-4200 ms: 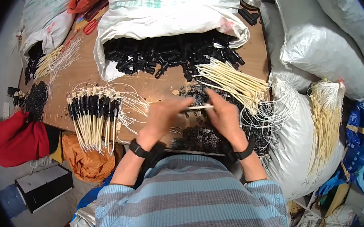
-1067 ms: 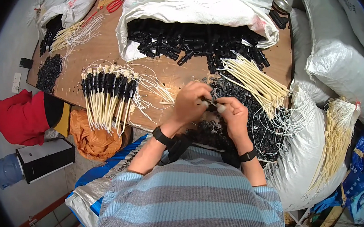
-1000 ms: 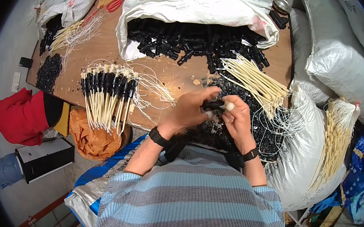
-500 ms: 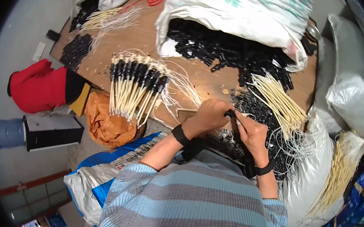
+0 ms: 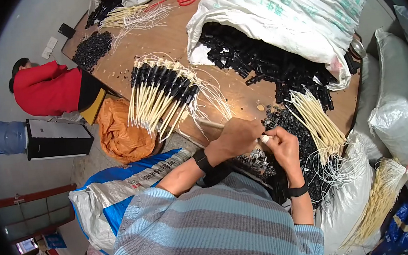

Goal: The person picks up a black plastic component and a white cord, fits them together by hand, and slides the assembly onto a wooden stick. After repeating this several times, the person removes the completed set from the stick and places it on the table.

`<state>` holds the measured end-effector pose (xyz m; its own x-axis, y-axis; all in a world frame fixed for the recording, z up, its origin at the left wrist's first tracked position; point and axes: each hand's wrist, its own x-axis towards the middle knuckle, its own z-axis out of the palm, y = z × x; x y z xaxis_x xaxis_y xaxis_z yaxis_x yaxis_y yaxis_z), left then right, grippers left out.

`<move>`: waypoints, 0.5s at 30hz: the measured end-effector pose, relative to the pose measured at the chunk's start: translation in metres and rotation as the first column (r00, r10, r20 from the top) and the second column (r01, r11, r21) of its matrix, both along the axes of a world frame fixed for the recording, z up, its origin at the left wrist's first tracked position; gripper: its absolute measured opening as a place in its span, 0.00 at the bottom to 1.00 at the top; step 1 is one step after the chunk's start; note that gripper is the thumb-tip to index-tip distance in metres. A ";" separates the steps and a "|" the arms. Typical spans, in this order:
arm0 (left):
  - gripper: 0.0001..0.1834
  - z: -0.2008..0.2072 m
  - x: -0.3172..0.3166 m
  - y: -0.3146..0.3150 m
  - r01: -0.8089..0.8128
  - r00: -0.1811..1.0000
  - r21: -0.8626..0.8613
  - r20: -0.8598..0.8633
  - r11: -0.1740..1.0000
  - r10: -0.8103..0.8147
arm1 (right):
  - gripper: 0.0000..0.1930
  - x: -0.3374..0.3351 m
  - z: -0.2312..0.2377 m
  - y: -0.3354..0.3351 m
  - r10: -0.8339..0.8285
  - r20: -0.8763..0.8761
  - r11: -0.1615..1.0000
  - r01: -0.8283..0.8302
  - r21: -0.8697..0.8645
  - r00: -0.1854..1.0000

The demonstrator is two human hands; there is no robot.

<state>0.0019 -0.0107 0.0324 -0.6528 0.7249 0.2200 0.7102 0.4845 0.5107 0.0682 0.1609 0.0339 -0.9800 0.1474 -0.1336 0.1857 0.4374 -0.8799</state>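
Observation:
My left hand (image 5: 237,136) is closed, its back turned up, over the front edge of the table. A thin cream stick (image 5: 209,123) comes out from beneath it toward the left; the rest of the stick is hidden. Close beside it, my right hand (image 5: 285,145) pinches a small cream-white piece (image 5: 265,139) between thumb and finger. Whether that piece joins the stick I cannot tell. Left of the hands lies a fan of cream sticks with black fittings (image 5: 164,92) and white cords. Small black parts (image 5: 289,124) are heaped just beyond my right hand.
A large white sack (image 5: 281,14) spills black plastic fittings (image 5: 251,56) onto the wooden table (image 5: 151,41). Cream sticks with white cords (image 5: 317,121) lie at the right. Red scissors (image 5: 187,0) rest at the back. An orange bag (image 5: 123,133) and a person in red (image 5: 48,88) are at the left.
The black piece between my hands is out of sight, and a cream-white piece shows at my right fingertips. The left hand has turned slightly over. The whole view has shifted a little.

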 end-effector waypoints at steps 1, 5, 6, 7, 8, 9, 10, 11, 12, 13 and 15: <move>0.12 0.001 0.000 -0.002 0.001 1.000 0.003 -0.003 1.000 -0.001 | 0.08 -0.006 0.003 0.003 0.028 0.143 0.993 -0.010 -0.119 0.989; 0.07 -0.012 -0.008 -0.017 -0.075 0.997 0.131 0.018 0.989 0.074 | 0.06 -0.006 0.001 -0.022 0.007 -0.220 0.997 0.010 0.076 0.976; 0.07 -0.012 -0.017 -0.025 -0.135 0.988 0.230 -0.042 0.964 0.148 | 0.05 -0.009 0.005 -0.020 0.038 -0.421 0.977 0.055 0.206 0.906; 0.07 -0.013 -0.024 -0.035 -0.181 0.971 0.328 -0.089 0.927 0.221 | 0.03 -0.010 0.008 -0.015 0.090 -0.593 0.938 0.131 0.320 0.800; 0.08 -0.014 -0.031 -0.050 -0.332 0.915 0.192 -0.174 0.924 0.365 | 0.02 -0.009 0.011 -0.006 0.011 -0.578 0.920 0.219 0.326 0.816; 0.09 -0.014 -0.036 -0.066 -0.482 0.832 0.066 -0.277 0.874 0.480 | 0.02 -0.009 0.011 0.001 -0.071 -0.562 0.892 0.305 0.334 0.824; 0.13 -0.013 -0.038 -0.076 -0.539 0.795 0.052 -0.299 0.841 0.528 | 0.04 -0.005 0.010 0.004 -0.128 -0.452 0.906 0.289 0.308 0.883; 0.17 -0.011 -0.040 -0.080 -0.593 0.755 0.039 -0.321 0.804 0.572 | 0.06 -0.003 0.007 0.000 0.016 -0.417 0.912 0.158 0.380 0.909; 0.20 -0.009 -0.042 -0.077 -0.626 0.721 0.049 -0.341 0.778 0.603 | 0.07 0.000 0.005 -0.007 0.227 -0.368 0.893 -0.042 0.447 0.902; 0.23 -0.007 -0.041 -0.072 -0.657 0.688 0.063 -0.357 0.751 0.632 | 0.08 0.003 0.002 -0.015 0.426 -0.300 0.830 -0.237 0.506 0.853; 0.27 -0.012 -0.044 -0.057 -0.654 0.686 0.075 -0.361 0.753 0.632 | 0.09 0.006 0.000 -0.029 0.396 -0.312 0.855 -0.223 0.468 0.863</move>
